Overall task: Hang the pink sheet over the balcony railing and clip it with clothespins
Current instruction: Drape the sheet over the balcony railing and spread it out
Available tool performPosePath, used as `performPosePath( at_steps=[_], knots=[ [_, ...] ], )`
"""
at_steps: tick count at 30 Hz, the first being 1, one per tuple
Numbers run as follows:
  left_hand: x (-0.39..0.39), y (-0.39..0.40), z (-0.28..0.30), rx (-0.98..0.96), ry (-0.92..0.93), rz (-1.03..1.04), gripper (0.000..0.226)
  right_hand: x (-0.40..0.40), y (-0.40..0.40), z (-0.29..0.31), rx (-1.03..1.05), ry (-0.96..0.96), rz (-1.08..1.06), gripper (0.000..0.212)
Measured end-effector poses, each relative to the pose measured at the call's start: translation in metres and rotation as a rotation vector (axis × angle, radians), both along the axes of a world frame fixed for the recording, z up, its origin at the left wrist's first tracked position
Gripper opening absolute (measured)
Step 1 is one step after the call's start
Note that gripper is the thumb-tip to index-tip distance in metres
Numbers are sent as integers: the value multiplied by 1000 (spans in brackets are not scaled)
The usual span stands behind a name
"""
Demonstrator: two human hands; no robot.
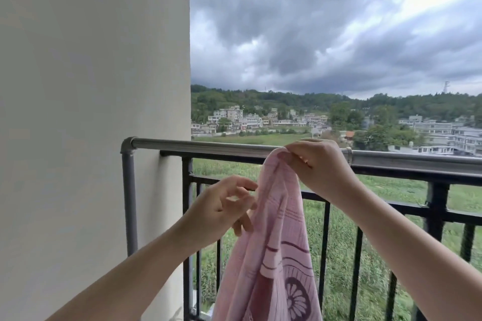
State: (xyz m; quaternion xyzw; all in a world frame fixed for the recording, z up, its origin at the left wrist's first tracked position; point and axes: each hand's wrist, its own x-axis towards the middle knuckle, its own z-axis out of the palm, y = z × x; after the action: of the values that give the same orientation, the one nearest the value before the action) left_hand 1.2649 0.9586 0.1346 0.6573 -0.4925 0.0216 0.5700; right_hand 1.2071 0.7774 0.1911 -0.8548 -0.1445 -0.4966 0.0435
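pink sheet (pixel 273 255) pinched by right hand (pixel 317 164), near railing (pixel 208 145)

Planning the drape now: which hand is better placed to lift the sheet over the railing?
Right hand: it pinches the pink sheet beside the railing. Left hand is lower, only fingering an edge.

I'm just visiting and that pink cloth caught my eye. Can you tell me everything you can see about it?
The sheet is pale pink, thin woven fabric with darker purple stripes and a round flower-like motif low down. It hangs bunched in long folds in front of the railing, not yet draped over it. The right hand pinches its top edge up by the rail; the left hand, fingers loosely curled, touches its left edge. Its bottom runs out of view.
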Motion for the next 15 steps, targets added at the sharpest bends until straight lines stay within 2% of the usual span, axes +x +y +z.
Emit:
performPosePath(
  at_steps=[1,2,4,6,8,9,11,14,15],
  knots=[
    [-1,-5,-3,25,174,-61,31,1,-2,0,-36,-61,28,22],
    [1,-11,-7,80,246,-62,40,1,-4,-1,-49,-96,44,20],
    [5,-22,-12,232,273,-93,43,1,-8,0,-19,-119,89,22],
    [6,-28,-15,380,298,-184,28,-1,-11,0,59,-86,163,29],
    [9,-30,-16,476,321,-225,11,-4,-14,1,151,-42,179,22],
    [11,-30,-15,468,312,-200,9,-7,-16,1,202,-8,152,18],
    [12,-26,-7,424,164,2,6,-12,-21,-2,340,88,84,19],
    [21,-12,6,357,-470,629,14,-19,-25,-14,521,313,90,24],
    [24,-6,8,293,-599,769,11,-21,-26,-19,517,405,96,25]
  ],
)
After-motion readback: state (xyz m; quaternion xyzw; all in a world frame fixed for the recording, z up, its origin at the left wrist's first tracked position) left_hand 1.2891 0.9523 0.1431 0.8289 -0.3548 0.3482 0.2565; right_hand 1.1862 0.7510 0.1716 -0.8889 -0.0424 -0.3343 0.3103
